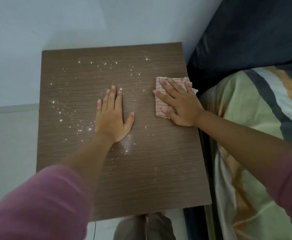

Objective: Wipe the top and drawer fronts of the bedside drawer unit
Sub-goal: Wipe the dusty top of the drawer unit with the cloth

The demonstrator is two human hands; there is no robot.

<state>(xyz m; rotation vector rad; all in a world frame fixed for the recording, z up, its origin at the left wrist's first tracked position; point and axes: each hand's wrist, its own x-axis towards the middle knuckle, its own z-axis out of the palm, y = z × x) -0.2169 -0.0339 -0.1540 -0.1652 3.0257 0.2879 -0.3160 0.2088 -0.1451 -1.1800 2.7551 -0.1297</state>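
The right hand lies flat, fingers spread and pressed down on the cloth, pinning it rather than gripping it; the cloth is folded to a pad and sits on the top near its right edge, just beside the bed; the left hand is flat and released, palm on the bare wood near the middle, holding nothing and seemingly bracing the unit

White crumbs and powder are scattered over the far and left parts of the top, some right at the left hand's fingertips and wrist; the near right part looks cleaner; the drawer fronts are out of view below the near edge

The step in hand looks like the first passes over the top; to do it well, keep the palm flat so the whole pad bears evenly, and sweep in long overlapping strokes from the right edge toward the left, along the grain; gather the crumbs into one heap instead of scattering them, since a fast flick would send them onto the floor or the bed; the left hand will have to lift clear before the cloth reaches it, as powder lies under and around it; the back edge against the wall needs a deliberate pass; refold the cloth to a clean face before the drawer fronts
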